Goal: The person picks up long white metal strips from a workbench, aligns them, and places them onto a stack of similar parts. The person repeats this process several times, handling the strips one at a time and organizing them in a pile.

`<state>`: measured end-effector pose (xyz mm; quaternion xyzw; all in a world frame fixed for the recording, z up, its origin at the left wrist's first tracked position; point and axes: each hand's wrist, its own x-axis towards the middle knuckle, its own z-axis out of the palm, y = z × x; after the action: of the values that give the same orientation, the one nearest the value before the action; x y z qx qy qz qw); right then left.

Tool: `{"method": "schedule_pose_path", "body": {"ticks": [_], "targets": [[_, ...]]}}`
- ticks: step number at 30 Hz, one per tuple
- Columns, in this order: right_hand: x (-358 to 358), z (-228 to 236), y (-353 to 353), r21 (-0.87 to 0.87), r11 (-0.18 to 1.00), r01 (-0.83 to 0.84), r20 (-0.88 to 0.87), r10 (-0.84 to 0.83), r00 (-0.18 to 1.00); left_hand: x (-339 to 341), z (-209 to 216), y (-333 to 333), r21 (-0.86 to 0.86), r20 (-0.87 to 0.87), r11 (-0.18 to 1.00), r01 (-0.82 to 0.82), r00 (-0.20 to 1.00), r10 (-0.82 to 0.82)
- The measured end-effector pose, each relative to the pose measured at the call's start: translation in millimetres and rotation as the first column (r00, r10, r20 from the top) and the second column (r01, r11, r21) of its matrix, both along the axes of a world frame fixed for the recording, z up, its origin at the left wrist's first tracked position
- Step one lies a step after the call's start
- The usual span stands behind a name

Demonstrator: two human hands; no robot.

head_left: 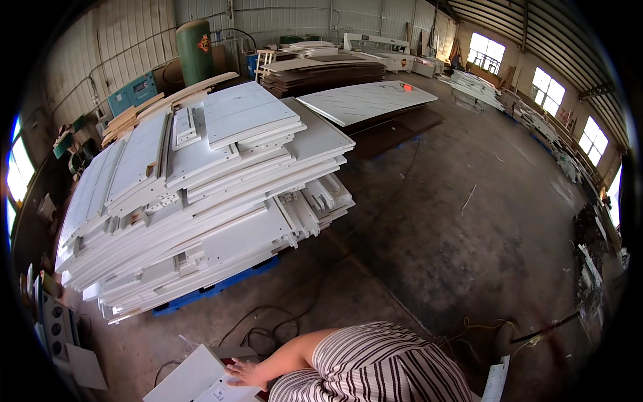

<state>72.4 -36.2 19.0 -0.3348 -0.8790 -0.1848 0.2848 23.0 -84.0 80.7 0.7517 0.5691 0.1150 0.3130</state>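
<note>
A smooth white panel (187,376) lies at the bottom of the view, left of centre, close to the person's body. The person's right grip (246,373) rests on its right-hand edge with fingers loosely spread, released rather than clenched; the left grip is out of sight, so its state cannot be told. The bare forearm comes from a black-and-white striped garment (392,362) at the lower edge. Just beyond the panel, dark cables (268,329) loop over a grey concrete floor (435,221). Farther off to the left, a large, uneven stack of white boards (231,161) sits on a blue pallet (218,288). Behind the stack stand a tall green tank (194,52) and a teal cabinet (132,92). To the right of the stack lies a pale, grey-veined sheet (368,100), and bright windows (549,90) line the far right wall.
</note>
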Motion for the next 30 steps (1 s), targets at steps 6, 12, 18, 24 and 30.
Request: {"method": "schedule_pose_path", "body": {"ticks": [6,12,18,24,30], "targets": [[-9.1,-9.2,0.8,0.081,0.993,0.083,-0.092,-0.076,0.993,21.4,1.1,15.8,-0.048,-0.022,0.999,-0.017,1.0,0.016],[-12.0,18.5,-3.7,-0.452,0.889,0.08,0.316,0.076,0.946,19.2,-1.2,16.0,-0.086,-0.038,0.995,-0.046,0.998,0.042],[-19.5,6.9,7.0,-0.29,0.957,-0.014,0.093,0.042,0.995,-26.4,-9.1,0.1,-0.11,-0.057,0.984,-0.143,0.989,0.137],[-8.7,65.8,3.7,-0.881,0.472,0.006,0.143,0.256,0.956,-185.6,-34.7,-158.2,-0.294,-0.245,0.856,-0.426,0.899,0.363],[25.3,122.2,-20.8,-0.682,0.724,0.104,0.323,0.17,0.931,-180.0,-2.2,-190.3,-0.362,-0.37,0.796,-0.485,0.858,0.355]]}}
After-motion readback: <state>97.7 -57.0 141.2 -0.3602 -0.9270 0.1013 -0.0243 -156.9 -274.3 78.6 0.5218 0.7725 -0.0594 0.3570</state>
